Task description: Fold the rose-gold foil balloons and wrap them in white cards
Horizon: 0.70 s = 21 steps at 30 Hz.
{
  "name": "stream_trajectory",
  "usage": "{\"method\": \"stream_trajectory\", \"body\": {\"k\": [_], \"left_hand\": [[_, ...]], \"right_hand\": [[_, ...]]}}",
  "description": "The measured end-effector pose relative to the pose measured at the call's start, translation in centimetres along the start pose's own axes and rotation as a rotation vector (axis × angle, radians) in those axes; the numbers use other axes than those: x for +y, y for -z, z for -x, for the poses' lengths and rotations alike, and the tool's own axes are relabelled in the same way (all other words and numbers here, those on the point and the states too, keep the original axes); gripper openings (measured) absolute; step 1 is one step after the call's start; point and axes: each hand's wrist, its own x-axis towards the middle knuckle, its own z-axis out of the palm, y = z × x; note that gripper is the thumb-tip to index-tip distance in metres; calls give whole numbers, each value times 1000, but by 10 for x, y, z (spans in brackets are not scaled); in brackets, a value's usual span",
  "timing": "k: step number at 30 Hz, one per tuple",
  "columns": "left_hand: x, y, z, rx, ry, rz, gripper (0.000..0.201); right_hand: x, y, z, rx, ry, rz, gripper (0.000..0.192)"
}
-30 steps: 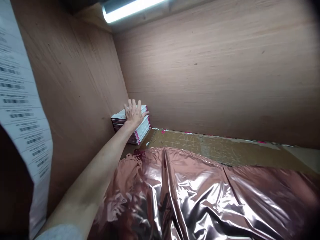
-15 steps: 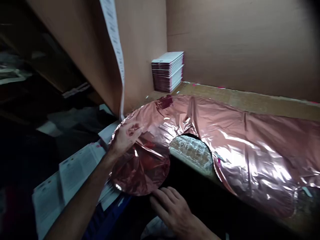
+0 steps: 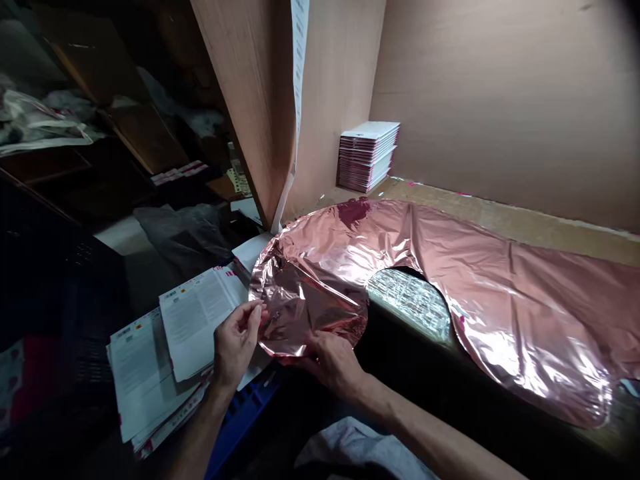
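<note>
Rose-gold foil balloon (image 3: pixel 425 267) at lower centre, its near edge pinched between closed fingers of left hand (image 3: pixel 235 343) and right hand (image 3: pixel 330 363).

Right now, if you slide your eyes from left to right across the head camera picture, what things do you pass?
Printed sheets → left hand → right hand → stack of cards → big end of the pink foil balloon.

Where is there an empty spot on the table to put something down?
Bare table runs along the back wall, from the card stack rightward behind the pink foil balloon. The balloon covers the front; both hands hold its left end above the piled leaflets.
</note>
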Motion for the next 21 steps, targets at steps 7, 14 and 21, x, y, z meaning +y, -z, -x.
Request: {"method": "stream_trajectory", "body": {"k": [7,14,21], "left_hand": [[18,-25,39,57,-942,-492,36],[-14,-38,73,-165,-863,-790,46],[-30,-35,55,-255,-886,-760,36]], "right_hand": [[24,57,-57,-384,-10,-462,31],[9,83,-93,-371,145,-181,14],[-6,100,-117,-173,99,-111,16]]}}
